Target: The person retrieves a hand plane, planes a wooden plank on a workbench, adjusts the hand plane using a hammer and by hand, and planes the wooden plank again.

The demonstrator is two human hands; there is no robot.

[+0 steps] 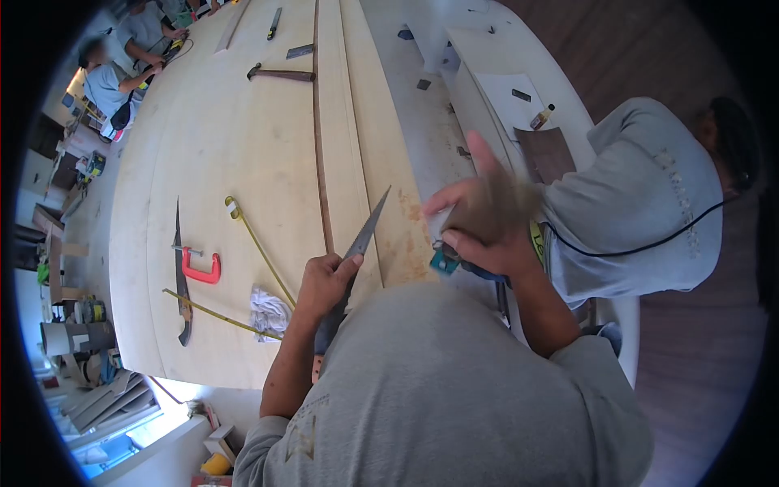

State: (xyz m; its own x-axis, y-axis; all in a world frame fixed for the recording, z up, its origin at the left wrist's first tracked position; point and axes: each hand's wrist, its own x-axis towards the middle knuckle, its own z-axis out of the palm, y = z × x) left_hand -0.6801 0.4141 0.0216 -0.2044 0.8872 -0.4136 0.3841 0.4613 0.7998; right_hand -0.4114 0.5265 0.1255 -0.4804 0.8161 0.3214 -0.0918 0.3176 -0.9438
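Observation:
My left hand (324, 286) grips a handsaw by its tapering grey blade (369, 227), with the narrow tip pointing up and away over the boards. The saw's lower end is partly hidden by my shirt. My right hand (497, 253) is closed around a small teal-and-metal object (443, 261), whose kind I cannot make out. Just above it is a co-worker's hand (479, 195), smeared by motion, with one finger raised. The two hands overlap in view, and I cannot tell whether they touch.
Pale boards (243, 146) carry a hammer (281, 74), a red clamp (213, 269), a second saw (182, 300), a yellow measuring tape (264, 252) and a crumpled cloth (268, 312). A co-worker (641, 203) is at the right beside a small bottle (542, 117). Other people (109, 85) work far left.

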